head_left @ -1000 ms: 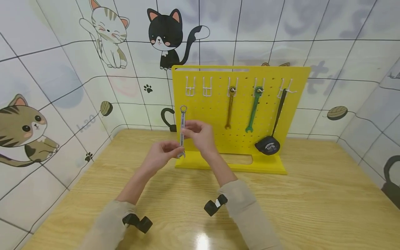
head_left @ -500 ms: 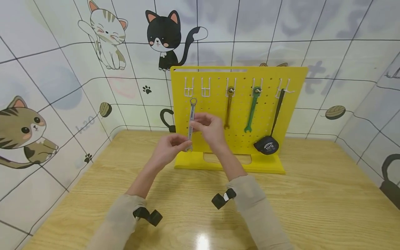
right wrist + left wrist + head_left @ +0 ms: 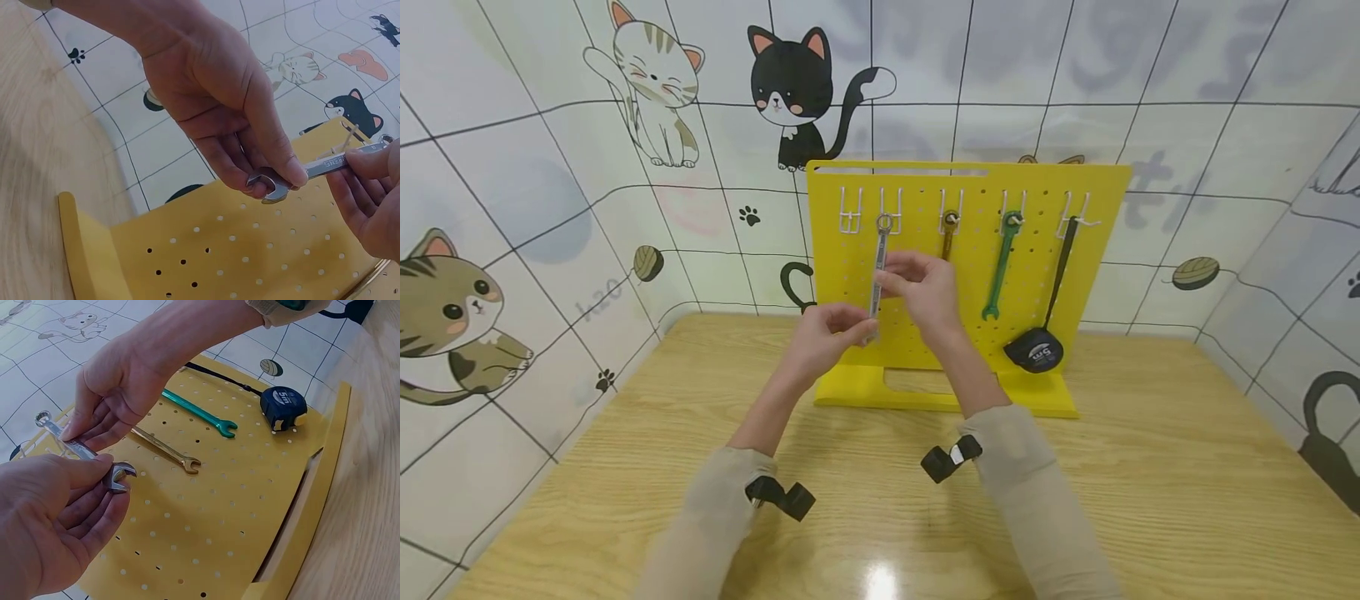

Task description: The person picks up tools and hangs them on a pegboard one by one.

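Observation:
A silver combination wrench stands nearly upright in front of the yellow pegboard, its ring end uppermost. In the head view that ring overlaps the second white hook from the left. My left hand pinches the wrench low down, thumb close to the open-jaw end. Higher on the shaft, my right hand pinches it between thumb and fingers. Right of my hands hang a gold wrench, partly hidden by the right hand in the head view, and a green wrench.
A black tape measure hangs by its strap from the rightmost hook. The leftmost hook bears nothing. The pegboard's yellow foot rests on the wooden table, with a cat-patterned tiled wall behind.
Both hands have carried the silver wrench up and to the right, from the board's left edge to the second hook. The other hanging tools have stayed in place.

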`<act>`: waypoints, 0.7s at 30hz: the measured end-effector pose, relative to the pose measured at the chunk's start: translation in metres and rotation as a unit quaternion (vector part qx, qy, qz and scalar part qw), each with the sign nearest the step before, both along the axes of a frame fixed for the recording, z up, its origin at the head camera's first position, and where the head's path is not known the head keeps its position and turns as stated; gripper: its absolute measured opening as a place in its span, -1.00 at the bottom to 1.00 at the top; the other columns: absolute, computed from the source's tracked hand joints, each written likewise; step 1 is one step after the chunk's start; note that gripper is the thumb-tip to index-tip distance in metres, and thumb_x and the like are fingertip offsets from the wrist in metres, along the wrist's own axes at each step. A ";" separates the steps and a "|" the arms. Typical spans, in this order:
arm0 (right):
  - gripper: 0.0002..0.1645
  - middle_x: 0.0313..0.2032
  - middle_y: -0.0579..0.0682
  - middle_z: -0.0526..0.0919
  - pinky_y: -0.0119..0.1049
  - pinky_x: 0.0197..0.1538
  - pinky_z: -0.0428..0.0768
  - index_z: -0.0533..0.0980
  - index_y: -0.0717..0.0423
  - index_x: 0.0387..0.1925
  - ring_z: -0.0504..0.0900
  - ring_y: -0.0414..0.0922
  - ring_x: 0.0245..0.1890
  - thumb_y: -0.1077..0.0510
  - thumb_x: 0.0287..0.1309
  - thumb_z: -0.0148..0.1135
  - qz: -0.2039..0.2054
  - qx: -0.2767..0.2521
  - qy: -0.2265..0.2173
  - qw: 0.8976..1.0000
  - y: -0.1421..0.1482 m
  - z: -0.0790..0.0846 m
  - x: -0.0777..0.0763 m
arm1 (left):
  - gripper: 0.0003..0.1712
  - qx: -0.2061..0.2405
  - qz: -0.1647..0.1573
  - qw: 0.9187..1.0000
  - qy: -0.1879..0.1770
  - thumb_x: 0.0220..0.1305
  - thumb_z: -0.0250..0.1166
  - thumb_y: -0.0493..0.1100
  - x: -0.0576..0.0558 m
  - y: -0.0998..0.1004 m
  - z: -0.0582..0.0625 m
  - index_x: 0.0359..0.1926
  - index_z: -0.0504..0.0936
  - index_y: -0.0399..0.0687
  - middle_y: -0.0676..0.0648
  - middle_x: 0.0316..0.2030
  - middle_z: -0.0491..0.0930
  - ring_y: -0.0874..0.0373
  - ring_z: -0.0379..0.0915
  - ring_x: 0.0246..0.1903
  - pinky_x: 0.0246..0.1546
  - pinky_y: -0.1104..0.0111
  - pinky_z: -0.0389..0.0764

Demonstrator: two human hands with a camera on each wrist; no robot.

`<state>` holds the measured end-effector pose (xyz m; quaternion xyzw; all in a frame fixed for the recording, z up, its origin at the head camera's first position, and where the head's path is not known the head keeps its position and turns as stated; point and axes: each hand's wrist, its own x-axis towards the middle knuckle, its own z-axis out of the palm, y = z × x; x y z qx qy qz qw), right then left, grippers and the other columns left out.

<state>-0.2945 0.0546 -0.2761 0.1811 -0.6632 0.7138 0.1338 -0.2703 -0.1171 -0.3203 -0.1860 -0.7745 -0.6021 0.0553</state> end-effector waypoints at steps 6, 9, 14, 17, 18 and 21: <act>-0.75 -0.38 -0.01 0.69 0.05 -0.07 0.69 0.62 0.41 -0.10 0.69 -0.14 -0.44 0.37 0.19 0.40 0.000 0.009 -0.013 1.000 0.004 0.003 -0.004 | -0.79 0.012 -0.004 1.000 -0.007 0.36 0.37 -0.20 -0.007 0.005 0.000 -0.14 0.71 -0.31 -0.19 -0.29 0.71 -0.12 0.62 -0.26 -0.16 0.24 0.68; -0.75 -0.37 0.00 0.69 0.09 -0.05 0.67 0.62 0.41 -0.09 0.69 -0.15 -0.44 0.37 0.19 0.39 0.001 0.013 -0.019 1.000 0.004 0.003 -0.007 | -0.78 0.024 -0.008 1.000 -0.018 0.35 0.37 -0.21 -0.010 0.006 -0.001 -0.14 0.70 -0.33 -0.21 -0.29 0.71 -0.28 0.60 -0.20 -0.16 0.25 0.69; -0.73 -0.34 0.02 0.69 0.06 -0.03 0.68 0.61 0.41 -0.05 0.69 -0.14 -0.43 0.35 0.22 0.38 0.003 0.020 -0.030 0.999 0.006 0.003 -0.012 | -0.79 0.031 -0.003 0.999 -0.023 0.35 0.37 -0.21 -0.016 0.009 -0.003 -0.14 0.71 -0.33 -0.19 -0.30 0.72 -0.33 0.59 -0.17 -0.16 0.26 0.70; -0.73 -0.33 0.02 0.68 0.05 -0.01 0.67 0.61 0.40 -0.05 0.69 -0.14 -0.41 0.35 0.23 0.37 0.002 0.025 -0.038 0.999 0.007 0.003 -0.016 | -0.78 0.036 -0.002 0.999 -0.030 0.35 0.37 -0.21 -0.020 0.011 -0.004 -0.13 0.71 -0.33 -0.18 -0.28 0.72 -0.22 0.62 -0.21 -0.08 0.13 0.69; -0.72 -0.33 0.02 0.68 0.04 -0.01 0.67 0.61 0.40 -0.04 0.69 -0.13 -0.40 0.35 0.24 0.37 0.003 0.026 -0.041 0.999 0.007 0.003 -0.016 | -0.78 0.037 -0.002 0.999 -0.031 0.36 0.37 -0.22 -0.021 0.011 -0.004 -0.13 0.70 -0.33 -0.18 -0.28 0.72 -0.16 0.64 -0.24 -0.05 0.08 0.68; -0.72 -0.32 0.01 0.67 0.00 0.00 0.68 0.60 0.38 -0.03 0.69 -0.13 -0.38 0.34 0.24 0.36 0.005 0.027 -0.057 0.998 0.007 0.002 -0.018 | -0.78 0.043 -0.001 0.999 -0.033 0.36 0.36 -0.23 -0.024 0.012 -0.007 -0.13 0.70 -0.36 -0.20 -0.26 0.72 -0.06 0.64 -0.27 -0.02 0.03 0.66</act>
